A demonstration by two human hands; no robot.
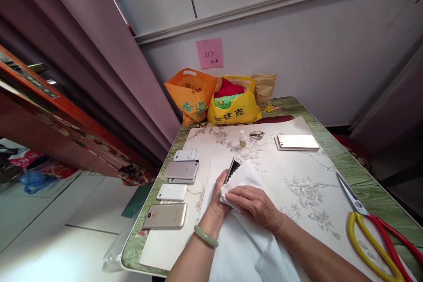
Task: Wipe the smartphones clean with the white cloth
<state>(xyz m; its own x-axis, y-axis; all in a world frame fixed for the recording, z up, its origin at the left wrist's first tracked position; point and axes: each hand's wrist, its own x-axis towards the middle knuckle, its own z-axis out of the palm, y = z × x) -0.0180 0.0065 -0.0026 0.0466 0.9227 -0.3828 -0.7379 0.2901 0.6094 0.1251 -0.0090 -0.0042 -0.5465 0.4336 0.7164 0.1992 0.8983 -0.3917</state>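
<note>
A sheet lies on the table. Over it, a smartphone sits in the left hand, between a cloth and the palm; the right hand is on the cloth. Left lies a column of smartphones; right, stacked smartphones, with scissors nearer. Behind the hands are a bottle and, right of it, eyeglasses. Three bags line the back.

Glares white on the floor, low on the left. Looks bright and even on the mat, dim in the curtain folds. Shows the phone clear. Stretches scissors near the edge.
</note>
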